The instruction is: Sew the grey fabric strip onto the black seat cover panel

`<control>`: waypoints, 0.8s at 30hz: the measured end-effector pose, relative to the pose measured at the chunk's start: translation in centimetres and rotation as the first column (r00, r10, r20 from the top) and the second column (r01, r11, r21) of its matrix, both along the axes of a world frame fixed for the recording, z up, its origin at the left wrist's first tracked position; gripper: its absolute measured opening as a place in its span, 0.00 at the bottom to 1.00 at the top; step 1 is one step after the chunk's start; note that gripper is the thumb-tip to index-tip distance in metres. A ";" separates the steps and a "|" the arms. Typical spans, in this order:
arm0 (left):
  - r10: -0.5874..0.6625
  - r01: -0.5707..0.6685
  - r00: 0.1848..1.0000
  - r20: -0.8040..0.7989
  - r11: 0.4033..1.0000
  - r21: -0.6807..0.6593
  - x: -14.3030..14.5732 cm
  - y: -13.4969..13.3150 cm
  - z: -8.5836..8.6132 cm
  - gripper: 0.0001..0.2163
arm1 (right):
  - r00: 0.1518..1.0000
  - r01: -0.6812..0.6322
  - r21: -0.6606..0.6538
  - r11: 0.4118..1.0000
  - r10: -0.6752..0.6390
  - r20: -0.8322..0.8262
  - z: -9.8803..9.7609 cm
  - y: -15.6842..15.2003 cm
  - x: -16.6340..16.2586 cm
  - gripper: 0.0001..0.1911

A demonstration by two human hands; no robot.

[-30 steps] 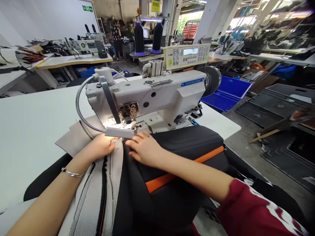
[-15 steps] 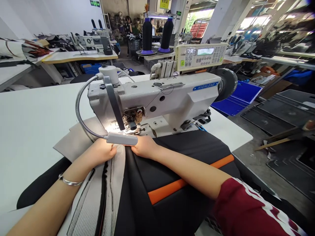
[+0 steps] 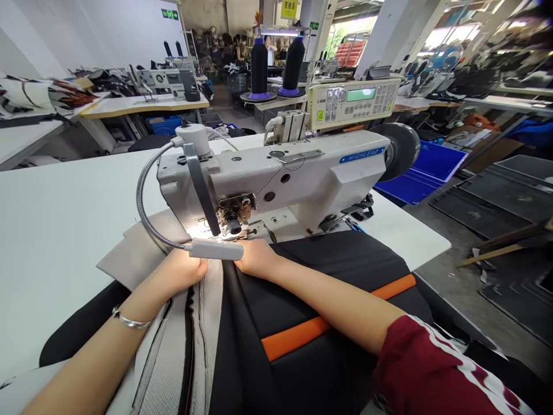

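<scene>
Left hand (image 3: 184,271) flat pressing grey fabric (image 3: 203,323), right hand (image 3: 257,259) pinching black fabric (image 3: 302,300) edge, both just before sewing machine (image 3: 276,178) needle, under lamp (image 3: 216,249)

White table (image 3: 64,207) — sewing machine (image 3: 280,178), grey fabric (image 3: 142,253) and black cover (image 3: 337,259) lie on it

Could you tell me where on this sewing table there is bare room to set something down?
The white table is bare to the left of the sewing machine, beyond the grey panel. A smaller bare corner lies right of the machine base. Crowded: by the needle, where the left hand, right hand and lamp meet over the black fabric.
</scene>
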State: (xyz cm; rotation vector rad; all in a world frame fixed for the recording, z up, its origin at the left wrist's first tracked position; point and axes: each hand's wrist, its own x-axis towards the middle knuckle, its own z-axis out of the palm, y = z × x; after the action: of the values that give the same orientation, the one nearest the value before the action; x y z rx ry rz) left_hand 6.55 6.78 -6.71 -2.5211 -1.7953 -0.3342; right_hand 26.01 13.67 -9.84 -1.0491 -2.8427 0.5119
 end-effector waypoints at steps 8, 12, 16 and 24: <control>0.119 -0.127 0.988 -0.098 0.988 -0.083 -0.5 -0.4 -1.8 0.07 | 1.000 0.000 0.007 1.000 0.000 0.006 0.1 -0.1 -0.1 0.14; 0.112 -0.120 0.990 -0.089 0.989 -0.087 -0.2 -0.7 -1.6 0.09 | 1.000 -0.005 0.002 1.000 0.005 0.004 0.4 -0.2 -0.1 0.13; 0.113 -0.122 0.989 -0.091 0.988 -0.090 -0.1 -0.7 -1.6 0.09 | 1.000 -0.002 -0.004 1.000 0.002 0.003 0.6 -0.2 -0.1 0.13; 0.168 -0.176 0.981 -0.093 0.980 -0.088 -0.2 -0.3 -2.3 0.08 | 1.000 0.009 0.016 1.000 -0.009 0.000 0.8 0.0 -0.2 0.12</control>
State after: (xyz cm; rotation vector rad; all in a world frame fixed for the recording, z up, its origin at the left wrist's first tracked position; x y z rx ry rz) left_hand 6.36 6.49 -9.01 -2.3754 -2.0234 -0.1346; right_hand 25.80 13.70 -9.05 -1.0587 -2.8356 0.4884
